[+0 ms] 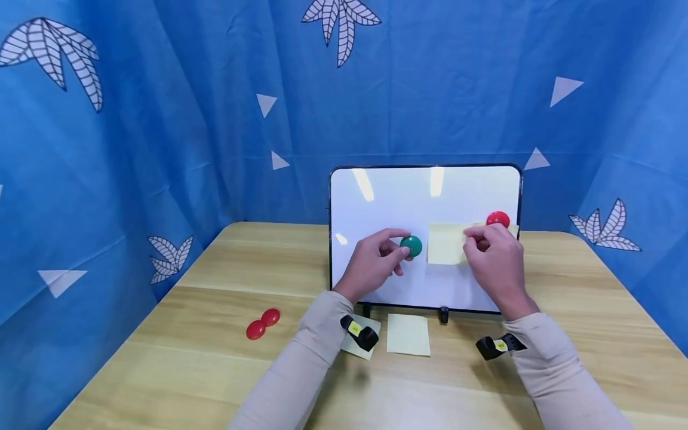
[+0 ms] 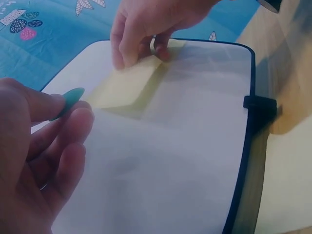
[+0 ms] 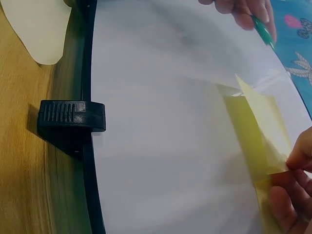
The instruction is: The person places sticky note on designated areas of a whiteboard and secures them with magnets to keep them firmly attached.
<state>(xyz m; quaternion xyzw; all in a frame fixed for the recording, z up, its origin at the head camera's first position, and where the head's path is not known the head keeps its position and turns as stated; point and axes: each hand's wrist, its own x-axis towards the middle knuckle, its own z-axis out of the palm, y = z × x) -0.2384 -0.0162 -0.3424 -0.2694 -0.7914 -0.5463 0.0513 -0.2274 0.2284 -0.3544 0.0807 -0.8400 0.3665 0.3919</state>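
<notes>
Yellow note (image 1: 445, 245) at the whiteboard (image 1: 395, 200) is pinched by the right hand (image 1: 497, 261), and left of it the left hand (image 1: 377, 261) pinches a green disc (image 1: 411, 245).

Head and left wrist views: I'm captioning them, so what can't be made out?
- Head view: the right side of the held note lies behind the right hand.
- Head view: markings on the left wrist's yellow label are too small.
- Left wrist view: the left hand covers part of the green disc.
</notes>
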